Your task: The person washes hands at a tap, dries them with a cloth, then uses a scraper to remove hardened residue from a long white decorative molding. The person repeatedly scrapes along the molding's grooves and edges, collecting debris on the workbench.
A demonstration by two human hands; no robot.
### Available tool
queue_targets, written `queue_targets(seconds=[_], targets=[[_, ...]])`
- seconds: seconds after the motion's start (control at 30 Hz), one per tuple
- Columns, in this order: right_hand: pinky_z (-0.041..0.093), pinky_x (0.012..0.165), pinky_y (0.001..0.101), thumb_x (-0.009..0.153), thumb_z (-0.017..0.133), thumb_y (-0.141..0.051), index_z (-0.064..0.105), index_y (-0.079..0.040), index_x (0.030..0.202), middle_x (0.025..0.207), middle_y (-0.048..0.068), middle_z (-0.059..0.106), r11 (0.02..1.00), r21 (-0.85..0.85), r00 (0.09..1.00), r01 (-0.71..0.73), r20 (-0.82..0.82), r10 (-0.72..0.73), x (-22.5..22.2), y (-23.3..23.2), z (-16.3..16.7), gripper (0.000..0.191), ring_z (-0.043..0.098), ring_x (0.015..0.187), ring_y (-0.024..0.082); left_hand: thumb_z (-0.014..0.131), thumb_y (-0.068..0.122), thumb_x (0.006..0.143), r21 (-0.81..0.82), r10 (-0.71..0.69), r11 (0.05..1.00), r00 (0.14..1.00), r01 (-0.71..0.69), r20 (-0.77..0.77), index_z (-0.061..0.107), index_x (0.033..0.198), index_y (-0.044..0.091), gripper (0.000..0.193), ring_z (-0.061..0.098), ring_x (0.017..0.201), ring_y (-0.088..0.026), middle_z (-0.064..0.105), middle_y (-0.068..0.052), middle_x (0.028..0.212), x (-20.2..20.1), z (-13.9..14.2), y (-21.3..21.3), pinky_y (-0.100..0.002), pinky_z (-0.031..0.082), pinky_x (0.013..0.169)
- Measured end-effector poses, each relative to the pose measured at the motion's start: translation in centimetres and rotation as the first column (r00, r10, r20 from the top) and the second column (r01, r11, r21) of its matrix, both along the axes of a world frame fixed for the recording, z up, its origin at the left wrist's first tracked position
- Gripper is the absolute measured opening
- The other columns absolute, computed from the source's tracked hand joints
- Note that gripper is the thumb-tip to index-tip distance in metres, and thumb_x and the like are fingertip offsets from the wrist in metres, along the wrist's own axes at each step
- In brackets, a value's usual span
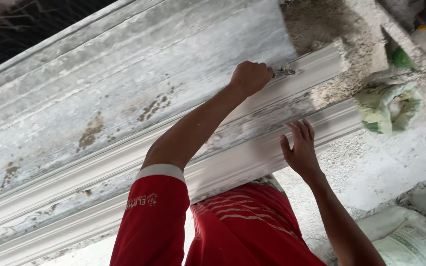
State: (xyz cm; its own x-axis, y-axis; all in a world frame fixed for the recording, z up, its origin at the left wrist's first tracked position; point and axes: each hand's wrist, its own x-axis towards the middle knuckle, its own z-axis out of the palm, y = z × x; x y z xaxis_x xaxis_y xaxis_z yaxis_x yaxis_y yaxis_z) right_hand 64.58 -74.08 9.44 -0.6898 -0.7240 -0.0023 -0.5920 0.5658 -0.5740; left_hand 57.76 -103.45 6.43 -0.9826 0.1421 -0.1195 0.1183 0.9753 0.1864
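A green and white sack [389, 107] lies open at the upper right, on a pale, dusty floor [371, 167]. More white sacks [410, 236] are stacked at the lower right corner. A green bottle [401, 57] sits in a gap between grey masonry blocks [371, 29] near the top right. Dark metal grating [25, 24] occupies the upper left corner.

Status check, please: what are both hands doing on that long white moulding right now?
Left hand fisted on small tool at moulding groove. Right hand open, resting on lower edge. Sacks beside, nothing blocking.
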Motion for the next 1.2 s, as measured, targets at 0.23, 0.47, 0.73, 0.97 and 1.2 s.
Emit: queue_targets(seconds=[0.23, 0.47, 0.73, 0.97, 1.2], targets=[[0.026, 0.124, 0.0570, 0.105, 0.056, -0.026, 0.056, -0.002, 0.136, 0.149, 0.022, 0.051, 0.999, -0.018, 0.999, 0.033, -0.011, -0.033, -8.0, 4.8, -0.4, 0.039, 0.031, 0.151, 0.043, 0.064, 0.006, 0.093, -0.026, 0.013, 1.000, 0.996, -0.011, 0.083, 0.072, 0.092, 0.005, 0.008, 0.075, 0.075, -0.025, 0.074, -0.011, 0.084, -12.0, 0.1, 6.9, -0.040, 0.060, 0.054], [0.026, 0.126, 0.0546, 0.106, 0.056, -0.024, 0.058, -0.004, 0.135, 0.150, 0.019, 0.053, 0.990, -0.036, 0.990, 0.138, 0.002, -0.138, -12.8, 8.3, -0.6, 0.036, 0.030, 0.153, 0.041, 0.068, 0.011, 0.094, 0.325, 0.130, 0.940, 0.991, -0.108, -0.045, 0.059, 0.113, 0.001, 0.023, 0.065, 0.060, -0.015, 0.071, -0.012, 0.088, -20.6, 1.0, 7.3, -0.034, 0.056, 0.042], [0.027, 0.124, 0.0544, 0.104, 0.057, -0.023, 0.059, -0.005, 0.134, 0.149, 0.018, 0.053, 0.981, -0.030, 0.977, 0.192, 0.097, -0.189, -13.9, 9.3, -2.7, 0.035, 0.032, 0.151, 0.040, 0.071, 0.001, 0.088, 0.502, 0.554, 0.078, 0.456, -0.861, 0.696, -0.003, 0.144, -0.020, 0.095, 0.069, 0.054, -0.019, 0.072, -0.028, 0.091, -14.8, -0.3, -1.4, -0.027, 0.060, 0.044], [0.028, 0.123, 0.0541, 0.103, 0.057, -0.023, 0.060, -0.005, 0.133, 0.148, 0.017, 0.055, 0.981, -0.014, 0.970, 0.191, 0.158, -0.187, -13.9, 8.6, -3.6, 0.035, 0.033, 0.150, 0.040, 0.072, 0.034, 0.091, 0.055, 0.540, 0.612, 0.468, -0.789, 0.700, 0.075, 0.090, 0.002, 0.032, 0.057, 0.052, -0.012, 0.079, -0.003, 0.082, -12.4, 1.2, -9.0, -0.033, 0.047, 0.052], [0.027, 0.124, 0.0540, 0.104, 0.056, -0.023, 0.060, -0.006, 0.133, 0.149, 0.018, 0.054, 0.982, -0.038, 0.971, 0.183, 0.165, -0.175, -13.7, 7.2, -3.2, 0.034, 0.032, 0.151, 0.039, 0.063, 0.019, 0.102, -0.142, 0.400, 0.911, 0.913, -0.387, 0.076, 0.067, 0.121, 0.010, 0.021, 0.072, 0.089, -0.023, 0.073, -0.011, 0.107, -15.8, 1.2, -2.7, -0.037, 0.057, 0.065]])
